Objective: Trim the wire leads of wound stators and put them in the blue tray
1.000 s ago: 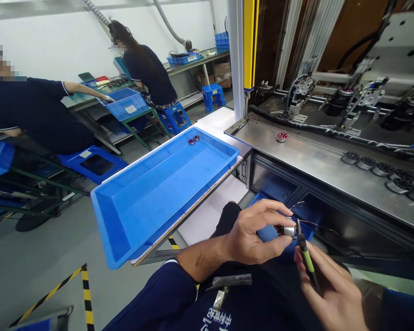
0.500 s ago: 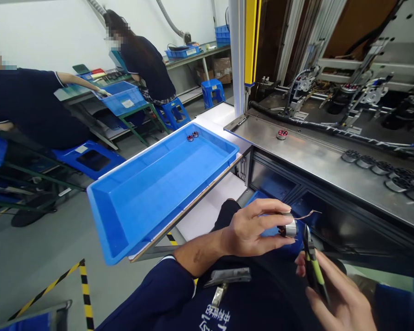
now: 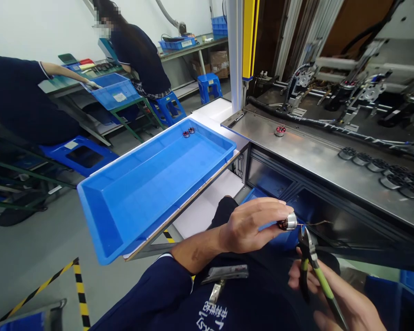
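My left hand (image 3: 250,225) is closed around a small silver motor part (image 3: 290,222) with copper windings, held above my lap. Thin copper wires (image 3: 315,224) stick out from its right side. In my right hand (image 3: 334,289) are diagonal cutters (image 3: 310,257) with black and green handles. The handles are spread, and the cutter jaws point up at the wires close to the motor part. I cannot tell whether the blades touch the wire.
A blue tray (image 3: 158,184) on my left holds two small red-and-black motor parts (image 3: 188,132). On the metal bench (image 3: 310,156) sit one red motor part (image 3: 280,132) and several dark ones (image 3: 377,165), before a machine (image 3: 345,92). Two co-workers (image 3: 138,55) sit beyond the tray.
The cutters' handles have spread apart and their jaws have come up to the wires. The motor part has turned slightly in my left hand. The whole view has shifted a little.
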A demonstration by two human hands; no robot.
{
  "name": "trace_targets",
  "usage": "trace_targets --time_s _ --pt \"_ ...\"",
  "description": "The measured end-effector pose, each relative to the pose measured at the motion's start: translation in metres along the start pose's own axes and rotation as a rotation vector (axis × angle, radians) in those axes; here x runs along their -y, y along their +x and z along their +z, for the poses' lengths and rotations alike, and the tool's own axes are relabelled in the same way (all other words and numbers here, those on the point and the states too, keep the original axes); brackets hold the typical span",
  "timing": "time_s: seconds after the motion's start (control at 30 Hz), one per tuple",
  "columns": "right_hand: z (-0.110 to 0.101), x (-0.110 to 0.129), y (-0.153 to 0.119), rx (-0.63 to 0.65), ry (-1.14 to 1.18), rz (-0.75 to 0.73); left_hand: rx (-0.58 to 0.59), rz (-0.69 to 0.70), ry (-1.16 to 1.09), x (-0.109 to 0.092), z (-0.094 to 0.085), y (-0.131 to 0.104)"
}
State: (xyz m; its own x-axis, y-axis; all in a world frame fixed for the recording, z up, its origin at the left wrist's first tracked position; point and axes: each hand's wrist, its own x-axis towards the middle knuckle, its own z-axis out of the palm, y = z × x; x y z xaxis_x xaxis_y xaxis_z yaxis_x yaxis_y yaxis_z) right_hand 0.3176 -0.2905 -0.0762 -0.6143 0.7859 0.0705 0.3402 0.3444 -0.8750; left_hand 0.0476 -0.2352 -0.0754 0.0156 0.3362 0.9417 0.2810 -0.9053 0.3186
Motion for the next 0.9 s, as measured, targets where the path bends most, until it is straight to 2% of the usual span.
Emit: trace_targets --time_s 0.17,0.37,0.6,0.8,0.9 --pt "-0.002 0.000 0.003 -0.001 0.011 0.003 -0.007 -0.008 -0.025 0.000 -0.001 -0.001" --pt "0.001 0.006 0.009 -0.073 -0.010 -0.009 0.016 -0.027 -0.027 -0.001 -0.001 -0.002" --pt "0.000 0.009 0.012 -0.023 0.024 -0.001 0.000 -0.029 -0.041 -0.002 -0.001 -0.003" --pt "0.014 0.023 0.020 -0.173 0.046 -0.040 0.012 -0.051 -0.032 -0.001 -0.002 -0.004" --pt "0.014 0.026 0.022 -0.168 -0.003 -0.022 0.020 -0.051 -0.023 -0.002 -0.002 -0.004"
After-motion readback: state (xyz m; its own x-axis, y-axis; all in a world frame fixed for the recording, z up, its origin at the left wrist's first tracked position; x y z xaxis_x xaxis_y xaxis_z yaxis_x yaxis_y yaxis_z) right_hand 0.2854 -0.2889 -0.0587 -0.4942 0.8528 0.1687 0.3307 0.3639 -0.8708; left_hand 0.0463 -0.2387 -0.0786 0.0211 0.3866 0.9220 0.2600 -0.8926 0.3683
